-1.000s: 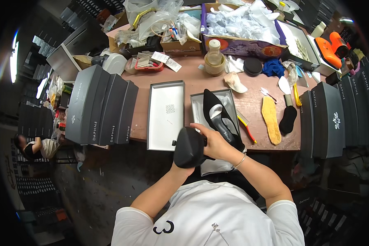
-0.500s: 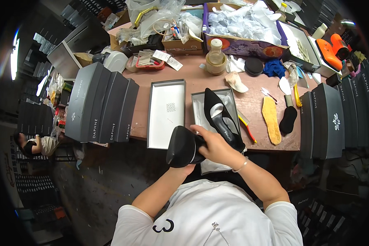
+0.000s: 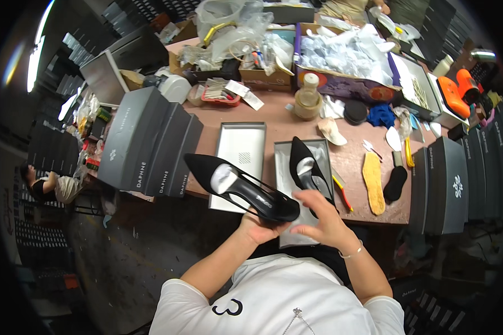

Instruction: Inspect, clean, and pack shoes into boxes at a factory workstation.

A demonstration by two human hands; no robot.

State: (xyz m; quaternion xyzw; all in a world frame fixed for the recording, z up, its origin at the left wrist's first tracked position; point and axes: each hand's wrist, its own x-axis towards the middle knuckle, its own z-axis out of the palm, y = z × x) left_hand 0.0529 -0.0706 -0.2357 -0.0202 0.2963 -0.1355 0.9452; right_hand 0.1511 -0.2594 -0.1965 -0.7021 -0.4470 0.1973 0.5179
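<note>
- Desk [image 3: 274, 114]: pink-brown top, crowded along the far edge with cartons, plastic bags and white tissue; near edge runs just ahead of the person's hands.
- Box stacks: grey shoe boxes [image 3: 145, 148] stand on end at the desk's left end; a second row [image 3: 447, 184] at the right end.
- Lid [image 3: 241, 162]: shallow grey tray, lying flat at the near edge, middle-left, nothing in it.
- Open box [image 3: 285, 167]: beside the lid, hanging over the near edge toward the person. One black pump [image 3: 310, 173] already lies inside, toe pointing to the far edge, white stuffing in its opening.
- Second pump [image 3: 237, 187]: black, pointed toe, slingback, white stuffing inside. Held in the air over the near edge, toe pointing left across the lid, heel end at the hands. Not in the box yet.
- Left hand [image 3: 257, 226]: under the heel end, fingers closed up around the shoe from below.
- Right hand [image 3: 318, 220]: at the heel, fingers curled onto the shoe's back part; thumb side hidden, so the exact grip there is unclear.
- Small items, right half of desk: tan insole [image 3: 373, 181], black heel pad [image 3: 395, 183], yellow-handled tool [image 3: 409, 152], bottle [image 3: 308, 96].
- Progress, as judged: half the pair is boxed. Left to do: seat the held shoe beside its mate, then close the box with the lid.
</note>
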